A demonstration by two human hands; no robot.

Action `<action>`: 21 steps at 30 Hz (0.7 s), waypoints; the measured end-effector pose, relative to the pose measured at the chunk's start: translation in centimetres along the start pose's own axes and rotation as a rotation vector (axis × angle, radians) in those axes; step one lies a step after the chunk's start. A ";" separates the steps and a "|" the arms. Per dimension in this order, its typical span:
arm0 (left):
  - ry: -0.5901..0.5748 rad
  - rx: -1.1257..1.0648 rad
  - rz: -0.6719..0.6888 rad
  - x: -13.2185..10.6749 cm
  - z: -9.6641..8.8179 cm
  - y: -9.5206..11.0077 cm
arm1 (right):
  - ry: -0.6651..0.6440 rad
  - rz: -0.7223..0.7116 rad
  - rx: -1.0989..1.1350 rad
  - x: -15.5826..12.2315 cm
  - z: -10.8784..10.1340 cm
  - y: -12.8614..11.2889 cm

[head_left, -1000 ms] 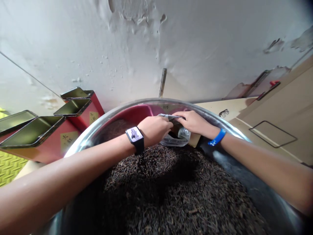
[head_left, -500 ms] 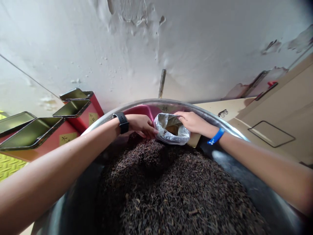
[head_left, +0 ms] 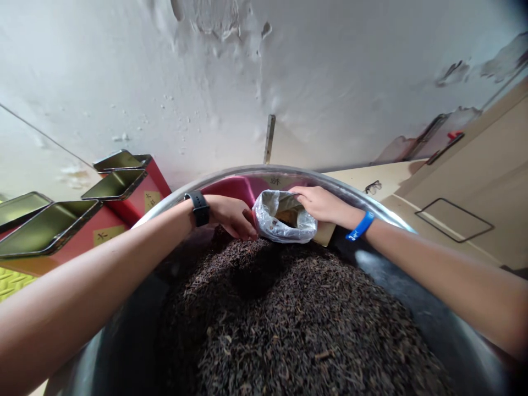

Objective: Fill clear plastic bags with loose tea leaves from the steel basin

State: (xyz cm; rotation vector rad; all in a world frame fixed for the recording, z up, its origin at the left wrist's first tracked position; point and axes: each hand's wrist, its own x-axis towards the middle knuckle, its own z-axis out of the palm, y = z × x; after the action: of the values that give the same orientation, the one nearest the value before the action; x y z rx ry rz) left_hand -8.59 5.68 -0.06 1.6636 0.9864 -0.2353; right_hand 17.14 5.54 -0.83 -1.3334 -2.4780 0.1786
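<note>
Head view. Step in hand, as judged: steadying the open mouth of a clear plastic bag (head_left: pixel 264 212), inside a large metal basin (head_left: pixel 284 168), at the far edge of a heap of dark, dry leaves (head_left: pixel 309 308). Right hand (head_left: pixel 322 203) closed over the upper right edge of the bag mouth; left hand (head_left: pixel 235 215) just beside the bag's left side, fingers loosely bent and partly spread, with nothing visible in grasp; contact with bag or leaves impossible to tell. Beneath the right hand, a gold-toned panel (head_left: pixel 324 234); behind the bag, a pinkish-red surface (head_left: pixel 237 190), whether container or reflection unclear. Called for next, by judgement: a firm pinch on the thin edge, mouth held wide, and a cupped left hand for any gathering of leaves. To the left of the basin, open red tins (head_left: pixel 78 242) with pale yellow labels (head_left: pixel 108 234); lower down, a yellow textured mat (head_left: pixel 14 283). Beyond the basin, a pale worktop (head_left: pixel 358 176) bearing eyeglasses (head_left: pixel 373 187); at right, a brown carton (head_left: pixel 487 170). Background: grey-white wall (head_left: pixel 330 71), blistered and peeling, with a narrow metal strip (head_left: pixel 269 139) upright behind the rim.
</note>
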 end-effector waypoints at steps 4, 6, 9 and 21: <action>0.005 -0.080 0.014 -0.2 -0.4 -0.1 | -0.008 0.000 0.005 -0.1 -0.1 -0.2; 0.041 -0.066 0.009 0.1 -0.3 -0.2 | -0.015 -0.002 0.008 -0.1 -0.2 -0.4; 0.122 0.007 -0.040 0.5 0.0 -0.2 | -0.024 -0.007 0.011 -0.3 -0.3 -0.6; 0.293 0.139 -0.057 1.6 1.2 0.0 | -0.040 -0.034 0.018 -0.2 -0.3 -0.7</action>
State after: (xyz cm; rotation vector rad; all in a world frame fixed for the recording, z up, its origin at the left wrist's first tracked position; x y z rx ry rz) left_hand -7.18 5.39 -1.43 1.8322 1.2613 -0.1002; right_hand 16.76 4.96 -0.45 -1.2919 -2.5240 0.2210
